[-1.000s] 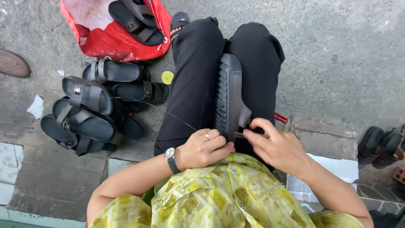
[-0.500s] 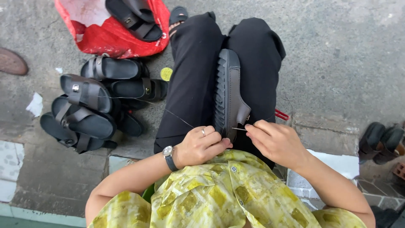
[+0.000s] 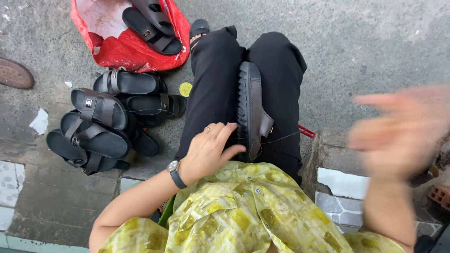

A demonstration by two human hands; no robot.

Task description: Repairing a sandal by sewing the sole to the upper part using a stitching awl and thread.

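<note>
I sit on a low kerb, looking down at my lap, where a dark brown sandal [image 3: 251, 110] lies on its edge between my thighs, sole ridges facing left and strap facing right. My left hand [image 3: 211, 150] rests against the near end of the sandal, fingers [image 3: 225, 133] loosely curled, their tips pressing on the sole's edge to steady it. There is a ring on one finger and a dark wristwatch [image 3: 175, 172] on that wrist. A thin thread [image 3: 286, 137] runs from the sandal's strap off to the right. My right hand [image 3: 403, 133] is raised well to the right of the sandal, blurred; its fingers look spread and open, and I cannot tell if the thread reaches them. On the concrete ground to the left lies a pile of dark sandals [image 3: 105, 119], stacked over one another. Farther away, a red bag [image 3: 126, 49] lies open with two more sandals [image 3: 152, 23] on it. A small yellow disc [image 3: 185, 89] sits between the pile and my left leg.
</note>
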